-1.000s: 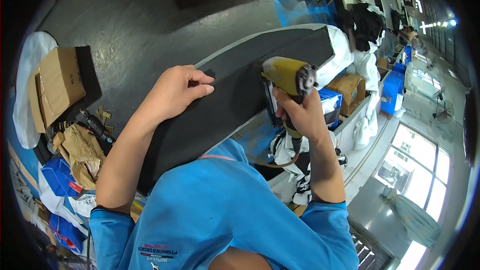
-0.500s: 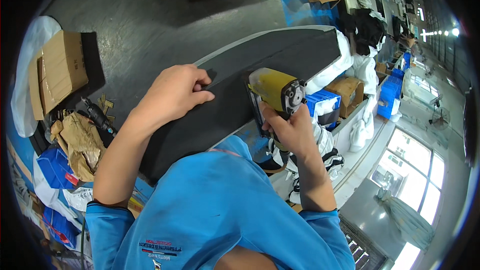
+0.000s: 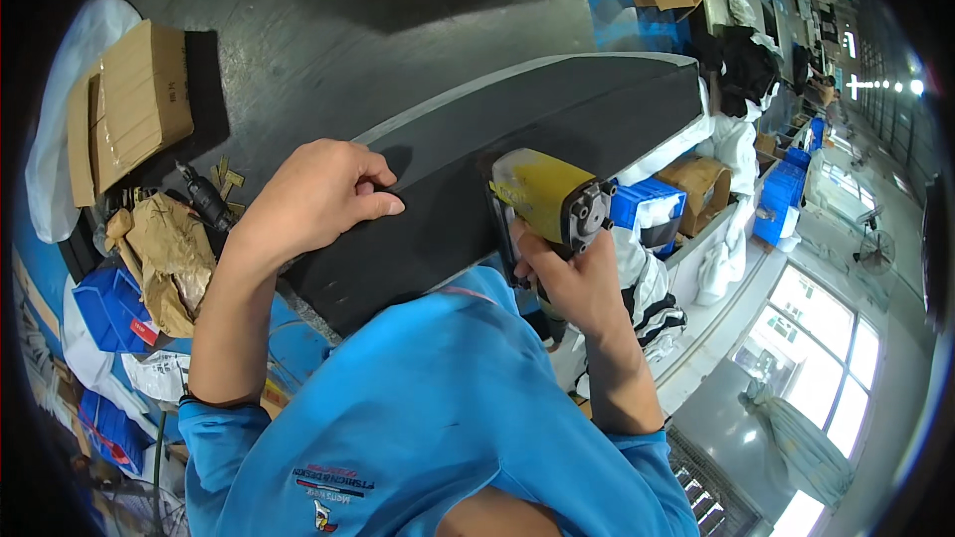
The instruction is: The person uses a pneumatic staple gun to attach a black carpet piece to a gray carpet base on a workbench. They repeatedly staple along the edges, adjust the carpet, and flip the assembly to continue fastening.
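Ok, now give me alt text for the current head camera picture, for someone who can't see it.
A person's right hand grips a yellow power tool at a long dark panel, and the left hand is at the panel with curled fingers. Around them are a dark table, cardboard boxes and blue bins.

Red and dark lettering (image 3: 333, 481) beside a small emblem (image 3: 323, 515) marked the blue shirt (image 3: 418, 388); dark characters (image 3: 172, 92) stood on the cardboard box (image 3: 137, 114).

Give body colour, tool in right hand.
The tool has a yellow body with a pale grey patch; the head view shows it best.
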Demonstrator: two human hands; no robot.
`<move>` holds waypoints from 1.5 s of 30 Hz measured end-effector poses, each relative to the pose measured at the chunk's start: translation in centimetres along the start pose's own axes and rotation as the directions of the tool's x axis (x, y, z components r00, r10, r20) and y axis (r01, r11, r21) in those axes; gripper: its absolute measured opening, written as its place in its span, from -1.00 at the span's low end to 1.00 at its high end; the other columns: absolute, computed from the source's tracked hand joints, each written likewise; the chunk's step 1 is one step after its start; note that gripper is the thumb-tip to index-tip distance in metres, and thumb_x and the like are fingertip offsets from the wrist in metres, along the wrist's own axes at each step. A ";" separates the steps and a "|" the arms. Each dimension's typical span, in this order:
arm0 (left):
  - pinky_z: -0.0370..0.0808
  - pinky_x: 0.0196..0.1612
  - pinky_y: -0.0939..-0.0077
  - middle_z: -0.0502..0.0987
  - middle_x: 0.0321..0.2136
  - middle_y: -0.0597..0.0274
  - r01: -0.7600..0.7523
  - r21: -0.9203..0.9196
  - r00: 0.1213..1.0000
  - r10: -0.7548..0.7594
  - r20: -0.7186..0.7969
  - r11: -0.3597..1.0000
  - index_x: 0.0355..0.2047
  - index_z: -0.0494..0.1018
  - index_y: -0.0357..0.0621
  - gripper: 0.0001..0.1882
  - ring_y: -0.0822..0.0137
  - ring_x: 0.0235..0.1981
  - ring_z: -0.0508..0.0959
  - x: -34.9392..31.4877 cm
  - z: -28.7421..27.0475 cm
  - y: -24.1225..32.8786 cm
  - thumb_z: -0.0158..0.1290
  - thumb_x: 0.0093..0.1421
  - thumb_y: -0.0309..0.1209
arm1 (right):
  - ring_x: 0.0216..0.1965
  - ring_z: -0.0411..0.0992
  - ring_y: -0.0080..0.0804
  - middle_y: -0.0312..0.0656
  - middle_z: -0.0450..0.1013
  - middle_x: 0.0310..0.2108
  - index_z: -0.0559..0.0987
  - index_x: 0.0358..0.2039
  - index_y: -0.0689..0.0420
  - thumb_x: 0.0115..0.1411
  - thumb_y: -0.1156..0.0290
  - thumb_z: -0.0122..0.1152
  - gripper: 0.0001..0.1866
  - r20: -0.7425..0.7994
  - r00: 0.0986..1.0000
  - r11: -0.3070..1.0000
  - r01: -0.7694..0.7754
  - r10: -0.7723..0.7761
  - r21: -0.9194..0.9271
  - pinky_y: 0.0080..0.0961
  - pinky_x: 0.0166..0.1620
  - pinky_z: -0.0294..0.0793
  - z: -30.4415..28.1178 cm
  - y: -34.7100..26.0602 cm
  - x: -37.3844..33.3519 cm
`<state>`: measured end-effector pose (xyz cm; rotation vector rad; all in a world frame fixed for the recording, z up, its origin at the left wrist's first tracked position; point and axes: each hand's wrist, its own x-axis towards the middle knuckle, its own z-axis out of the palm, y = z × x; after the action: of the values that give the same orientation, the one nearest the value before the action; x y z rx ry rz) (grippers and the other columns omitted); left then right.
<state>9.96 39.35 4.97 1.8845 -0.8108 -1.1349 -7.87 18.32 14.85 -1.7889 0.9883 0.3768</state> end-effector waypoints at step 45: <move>0.41 0.26 0.09 0.40 0.24 -0.18 -0.238 0.437 0.894 0.372 -0.251 0.868 0.36 0.23 -0.28 -0.20 -0.18 0.23 0.42 10.2 9.9 9.8 0.31 0.20 -0.29 | -0.65 0.42 -0.57 -0.34 0.44 -0.67 0.59 -0.39 0.17 0.30 0.25 0.35 -0.75 -0.445 0.877 0.983 0.147 -0.181 -0.110 -0.54 -0.50 0.39 -24.9 11.0 2.3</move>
<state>3.76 23.28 6.20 2.0944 -1.1623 -0.4556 -19.44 -6.23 17.39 -2.0620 1.1392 -0.1267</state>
